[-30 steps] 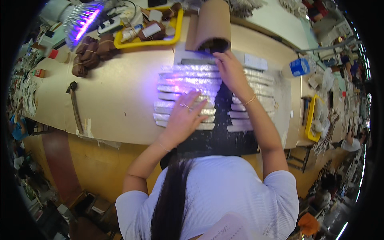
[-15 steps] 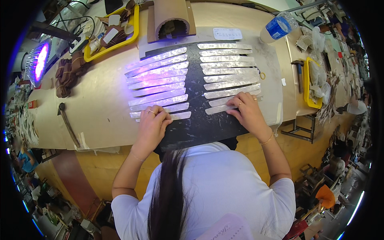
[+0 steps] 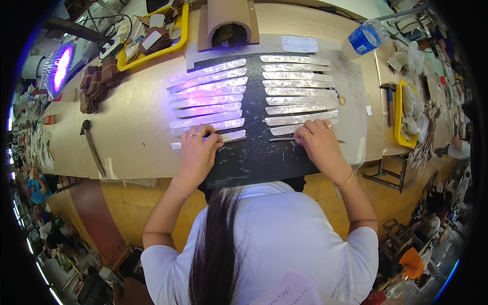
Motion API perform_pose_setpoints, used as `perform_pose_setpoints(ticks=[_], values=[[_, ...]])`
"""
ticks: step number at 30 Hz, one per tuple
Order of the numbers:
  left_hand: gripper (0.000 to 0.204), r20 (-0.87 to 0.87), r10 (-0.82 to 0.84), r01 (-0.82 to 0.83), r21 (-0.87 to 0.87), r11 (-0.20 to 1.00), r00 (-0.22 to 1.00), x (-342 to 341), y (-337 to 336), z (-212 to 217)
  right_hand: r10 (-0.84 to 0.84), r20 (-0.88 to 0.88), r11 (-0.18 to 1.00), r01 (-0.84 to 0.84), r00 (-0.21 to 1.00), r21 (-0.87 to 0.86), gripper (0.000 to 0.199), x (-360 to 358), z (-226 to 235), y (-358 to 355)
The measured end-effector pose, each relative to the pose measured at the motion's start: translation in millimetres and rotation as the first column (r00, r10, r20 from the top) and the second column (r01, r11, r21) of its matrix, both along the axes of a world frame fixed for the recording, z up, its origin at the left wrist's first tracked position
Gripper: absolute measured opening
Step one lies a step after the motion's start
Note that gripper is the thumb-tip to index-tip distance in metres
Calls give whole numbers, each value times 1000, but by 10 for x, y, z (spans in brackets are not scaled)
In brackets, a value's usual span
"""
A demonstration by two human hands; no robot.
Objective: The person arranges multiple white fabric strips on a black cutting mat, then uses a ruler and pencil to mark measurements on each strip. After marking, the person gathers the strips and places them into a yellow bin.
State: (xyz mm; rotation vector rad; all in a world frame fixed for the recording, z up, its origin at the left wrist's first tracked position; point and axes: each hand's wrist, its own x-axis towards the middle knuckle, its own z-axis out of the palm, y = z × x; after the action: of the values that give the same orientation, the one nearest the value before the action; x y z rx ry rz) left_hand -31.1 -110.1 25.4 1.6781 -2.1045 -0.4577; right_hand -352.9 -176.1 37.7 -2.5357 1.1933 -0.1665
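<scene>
From the left I see a hammer [image 3: 92, 145] lying on bare table [image 3: 129, 122], with open room between it and the black mat [image 3: 254, 152]. My left hand [image 3: 197, 152] lies palm down, fingers curled onto the lowest silver strip [image 3: 231, 136] of the left column at the mat's near left edge. My right hand [image 3: 317, 142] presses the lowest right-column strip [image 3: 284, 129], fingers together. Beyond the mat's right edge stands a yellow tray [image 3: 399, 117].
</scene>
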Motion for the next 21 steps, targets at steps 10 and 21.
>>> perform_pose_setpoints(ticks=[10,21], values=[[12,-82,14,3,207,978,997,-36,-44,100,41,23,999,-41,999,8,21,27,40,-235],[16,-34,-31,33,46,998,999,173,-383,24,-19,109,1000,16,994,25,25,108,1,-384]])
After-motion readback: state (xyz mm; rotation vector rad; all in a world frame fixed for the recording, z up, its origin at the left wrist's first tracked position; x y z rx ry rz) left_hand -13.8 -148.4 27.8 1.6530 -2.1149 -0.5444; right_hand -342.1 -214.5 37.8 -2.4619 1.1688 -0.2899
